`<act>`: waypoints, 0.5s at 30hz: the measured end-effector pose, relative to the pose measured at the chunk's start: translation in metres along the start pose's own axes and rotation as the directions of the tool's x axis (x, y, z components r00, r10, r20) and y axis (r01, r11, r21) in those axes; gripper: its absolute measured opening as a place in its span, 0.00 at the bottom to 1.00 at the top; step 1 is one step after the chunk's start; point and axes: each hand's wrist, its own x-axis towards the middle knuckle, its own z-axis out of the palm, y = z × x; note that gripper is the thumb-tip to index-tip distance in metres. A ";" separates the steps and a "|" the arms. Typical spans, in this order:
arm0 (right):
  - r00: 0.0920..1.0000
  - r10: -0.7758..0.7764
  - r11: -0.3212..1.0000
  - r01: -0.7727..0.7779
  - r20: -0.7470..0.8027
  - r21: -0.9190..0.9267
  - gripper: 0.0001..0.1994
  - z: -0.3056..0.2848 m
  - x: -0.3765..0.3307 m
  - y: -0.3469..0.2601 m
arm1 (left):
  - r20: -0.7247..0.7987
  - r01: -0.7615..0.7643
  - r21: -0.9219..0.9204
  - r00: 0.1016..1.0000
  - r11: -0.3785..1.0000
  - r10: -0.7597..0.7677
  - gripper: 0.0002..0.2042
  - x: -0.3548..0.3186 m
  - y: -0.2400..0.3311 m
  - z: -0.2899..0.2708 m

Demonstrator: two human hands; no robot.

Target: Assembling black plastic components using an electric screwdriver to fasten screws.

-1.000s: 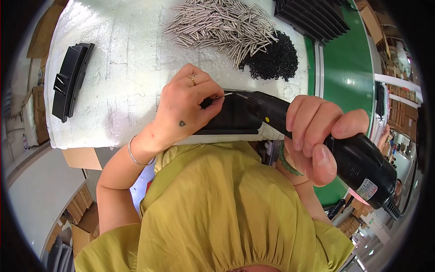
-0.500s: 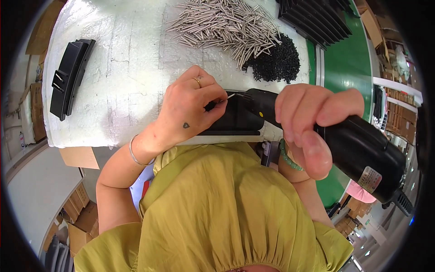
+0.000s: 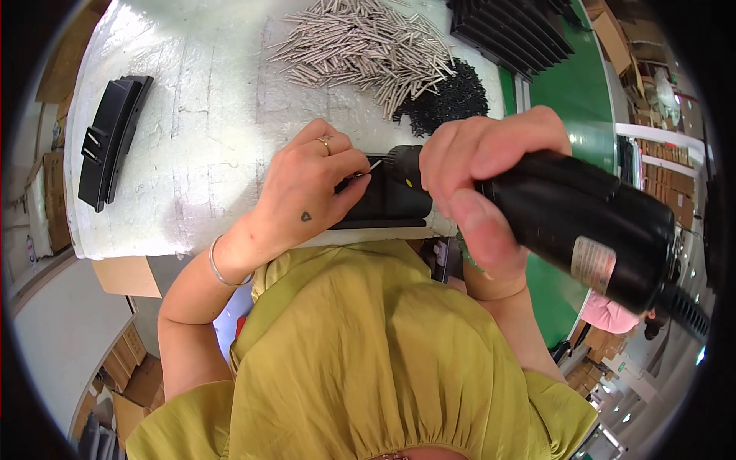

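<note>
My right hand [image 3: 491,176] is wrapped round a black electric screwdriver [image 3: 583,222], its nose pointing left toward my other hand. Fingers pinched together, my left hand [image 3: 310,188] is over a black molded part [image 3: 395,201] at the table's near edge. A short, thin silver rod [image 3: 376,164] shows between the left fingertips and the screwdriver's nose; whether it is a loose pin or the tool's bit I cannot tell. Something dark shows under the left fingers, mostly hidden. At far left lies a similar curved black part [image 3: 115,142] with silver pins on it.
A heap of silver metal pins [image 3: 364,50] lies at the back of the white-covered table [image 3: 207,115], beside a pile of small black screws [image 3: 448,100]. Ribbed black parts [image 3: 514,31] are stacked at the far right. A cable [image 3: 686,310] trails from the screwdriver. A person in pink [image 3: 609,313] is behind at right.
The screwdriver and my right hand have moved left, bringing its nose closer to my left fingertips. My left hand keeps its pinch. The whole view has shifted slightly.
</note>
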 end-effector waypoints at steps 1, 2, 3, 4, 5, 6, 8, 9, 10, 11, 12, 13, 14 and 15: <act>0.998 0.034 0.998 -0.031 -0.050 0.062 0.15 -0.003 -0.001 -0.001 | 0.034 -0.010 0.009 0.999 1.000 0.010 0.06 0.003 0.001 -0.001; 0.994 -0.091 0.995 0.094 -0.062 0.044 0.14 -0.009 0.005 -0.007 | 0.038 -0.030 0.000 0.999 1.000 0.030 0.06 0.005 0.006 -0.004; 0.972 -0.178 0.980 0.189 -0.151 0.062 0.14 -0.019 0.001 -0.007 | 0.039 -0.040 0.008 0.998 0.999 0.039 0.12 0.007 0.014 -0.010; 0.963 -0.235 0.957 0.253 -0.133 0.140 0.15 -0.031 0.002 -0.011 | 0.032 -0.030 0.030 0.999 0.999 0.030 0.18 0.005 0.022 -0.014; 0.949 -0.291 0.927 0.311 -0.121 0.211 0.16 -0.041 0.003 -0.014 | 0.031 -0.036 0.027 0.999 0.999 0.035 0.18 0.003 0.026 -0.015; 0.940 -0.301 0.932 0.326 -0.161 0.157 0.16 -0.051 0.003 -0.016 | 0.099 -0.067 0.128 0.994 0.990 0.054 0.24 0.002 0.029 -0.016; 0.913 -0.309 0.938 0.339 -0.268 0.073 0.16 -0.060 0.002 -0.012 | 0.170 -0.103 0.233 0.983 0.967 0.064 0.30 -0.004 0.034 -0.018; 0.890 -0.308 0.941 0.337 -0.336 0.033 0.15 -0.060 0.001 -0.008 | 0.268 -0.126 0.268 0.962 0.955 0.052 0.33 -0.008 0.034 -0.021; 0.887 -0.292 0.946 0.322 -0.358 0.025 0.15 -0.064 -0.003 -0.005 | 0.365 -0.161 0.292 0.930 0.943 0.046 0.36 -0.010 0.032 -0.023; 0.883 -0.277 0.952 0.306 -0.380 0.019 0.15 -0.067 -0.007 -0.001 | 0.368 -0.170 0.287 0.928 0.943 0.056 0.36 -0.012 0.034 -0.027; 0.880 -0.281 0.951 0.309 -0.383 0.011 0.15 -0.069 -0.010 0.002 | 0.460 -0.085 0.143 0.888 0.986 0.010 0.34 -0.012 0.037 -0.035; 0.873 -0.274 0.951 0.309 -0.404 0.021 0.14 -0.068 -0.013 0.004 | 0.553 0.019 0.005 0.833 1.000 -0.019 0.32 -0.011 0.039 -0.043; 0.864 -0.267 0.950 0.310 -0.427 0.032 0.14 -0.069 -0.015 0.007 | 0.524 -0.023 -0.038 0.851 0.999 0.039 0.28 -0.009 0.037 -0.048; 0.844 -0.271 0.944 0.326 -0.462 0.042 0.13 -0.070 -0.015 0.013 | 0.527 -0.032 -0.041 0.849 0.999 0.048 0.28 0.000 0.036 -0.057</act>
